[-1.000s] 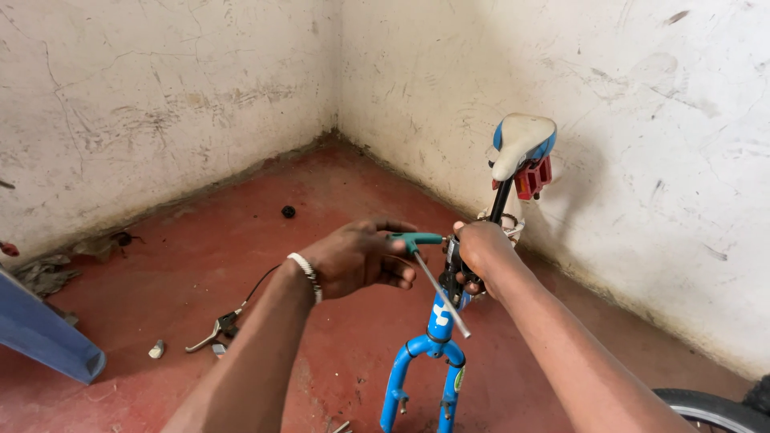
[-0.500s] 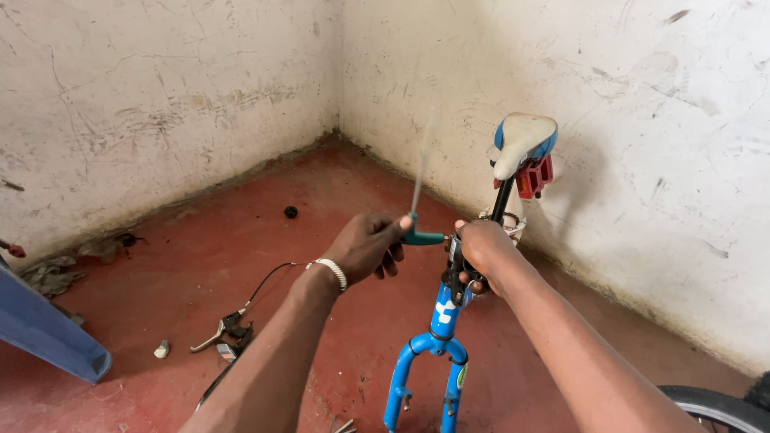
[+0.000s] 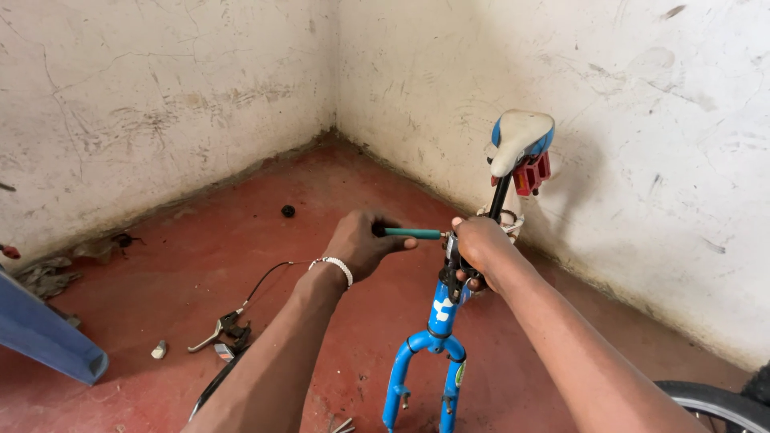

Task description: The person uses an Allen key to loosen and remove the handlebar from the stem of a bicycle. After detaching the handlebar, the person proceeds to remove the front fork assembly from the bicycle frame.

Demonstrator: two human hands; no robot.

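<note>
A small blue bicycle frame (image 3: 440,317) stands in front of me, its fork pointing down and its white and blue saddle (image 3: 518,139) at the far end with a red reflector under it. My right hand (image 3: 475,244) grips the top of the frame's head tube. My left hand (image 3: 362,243), with a white bracelet at the wrist, holds a tool with a teal shaft (image 3: 412,233) that lies level and points at the head tube.
On the red floor (image 3: 241,224) at the left lie a brake lever with cable (image 3: 227,326), a small white piece (image 3: 159,350) and a black round part (image 3: 287,211). A blue object (image 3: 44,337) juts in at the left edge. A tyre (image 3: 714,401) shows at bottom right. White walls meet in the corner.
My left hand has turned the tool: its thin metal end swung from low right, through upright, and is now out of sight. The hand moved slightly up and away.
</note>
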